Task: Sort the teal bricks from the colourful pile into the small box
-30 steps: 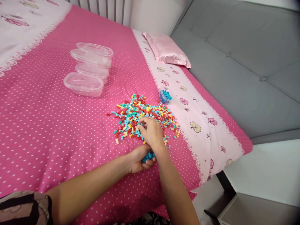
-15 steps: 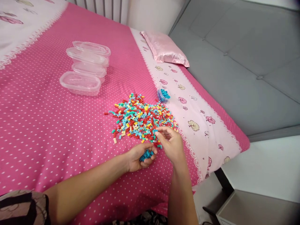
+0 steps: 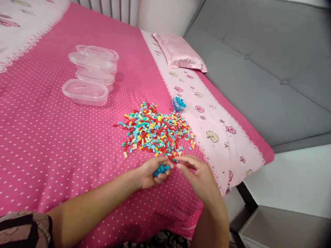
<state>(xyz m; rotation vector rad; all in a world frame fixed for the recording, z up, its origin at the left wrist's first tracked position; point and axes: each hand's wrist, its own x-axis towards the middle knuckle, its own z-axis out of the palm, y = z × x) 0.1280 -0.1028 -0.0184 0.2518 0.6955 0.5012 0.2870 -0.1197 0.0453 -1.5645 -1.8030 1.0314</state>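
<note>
My left hand (image 3: 149, 175): fingers curled round blue bricks (image 3: 161, 169), presumably against spills | right hand (image 3: 198, 174): near pile (image 3: 155, 132), can't tell if pinching

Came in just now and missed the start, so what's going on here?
A person's left hand is cupped, palm up, around some blue pieces. The right hand is beside it, at the near edge of a mixed-colour pile; whether its fingers grip a piece is too small to tell. Beyond the pile, toward the right, a clear tub holds more blue pieces. Four clear containers sit farther left on the pink bedspread.
</note>
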